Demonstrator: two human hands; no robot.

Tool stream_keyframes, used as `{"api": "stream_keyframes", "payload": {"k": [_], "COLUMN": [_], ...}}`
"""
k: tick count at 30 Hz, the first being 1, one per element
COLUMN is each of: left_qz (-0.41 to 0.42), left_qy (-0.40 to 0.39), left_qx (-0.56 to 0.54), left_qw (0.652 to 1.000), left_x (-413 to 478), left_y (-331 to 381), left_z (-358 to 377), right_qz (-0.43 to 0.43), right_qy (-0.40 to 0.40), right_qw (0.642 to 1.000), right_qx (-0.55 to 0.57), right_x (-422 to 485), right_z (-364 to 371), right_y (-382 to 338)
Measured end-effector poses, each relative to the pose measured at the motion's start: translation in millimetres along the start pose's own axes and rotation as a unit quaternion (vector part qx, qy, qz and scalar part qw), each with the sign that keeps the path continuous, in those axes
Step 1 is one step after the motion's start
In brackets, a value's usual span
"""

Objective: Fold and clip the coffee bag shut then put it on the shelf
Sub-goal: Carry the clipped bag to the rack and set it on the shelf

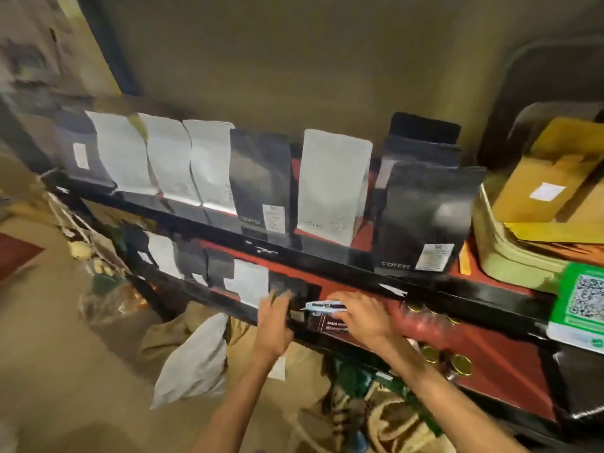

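A dark coffee bag (322, 322) with white lettering stands on the lower shelf (490, 361), which has a red surface and a black frame. Its top is folded over under a light blue clip (322, 306). My right hand (362, 317) grips the bag's top at the clip. My left hand (274, 317) presses against the bag's left side, fingers spread along it. The bag's lower part is hidden behind the shelf's black front rail.
The upper shelf (196, 210) holds a row of white and black coffee bags. More bags stand at the lower shelf's left. Gold-lidded jars (434, 351) sit right of my hands. A green QR sign (580, 305), yellow boxes and floor sacks surround the rack.
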State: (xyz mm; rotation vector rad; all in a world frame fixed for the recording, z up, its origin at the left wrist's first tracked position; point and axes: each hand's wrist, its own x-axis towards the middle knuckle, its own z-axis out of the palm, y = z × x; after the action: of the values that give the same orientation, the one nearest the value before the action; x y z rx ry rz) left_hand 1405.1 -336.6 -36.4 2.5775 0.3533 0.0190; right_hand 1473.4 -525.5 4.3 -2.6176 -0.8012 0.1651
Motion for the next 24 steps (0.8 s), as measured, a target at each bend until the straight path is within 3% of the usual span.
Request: {"api": "stream_keyframes", "payload": {"k": [5,10,14,24], "left_qz": [0.140,0.159,0.191,0.072], "left_qy": [-0.038,-0.205,-0.233,-0.341], "left_qx": [0.179,0.163,0.169,0.191], "left_qw": [0.973,0.952,0.938,0.918], "left_x": [92.7,149.8,163.4,182.3], "left_y": [-36.5,-45.9,-48.4,-64.4], "left_z": [-25.8,-18.4,-5.2,9.7], "right_qz": [0.098,0.176,0.200,0.225], "right_qy": [0.041,0.006,-0.013,0.007], "right_qw": [0.994,0.983,0.978,0.973], "right_qx": [-0.027,-0.054,-0.056,-0.056], "right_x": [39.1,59.2,70.0,81.0], "right_z": [22.2,45.8,62.7,87.0], "right_y": [2.8,0.5,-7.7,-1.9]}}
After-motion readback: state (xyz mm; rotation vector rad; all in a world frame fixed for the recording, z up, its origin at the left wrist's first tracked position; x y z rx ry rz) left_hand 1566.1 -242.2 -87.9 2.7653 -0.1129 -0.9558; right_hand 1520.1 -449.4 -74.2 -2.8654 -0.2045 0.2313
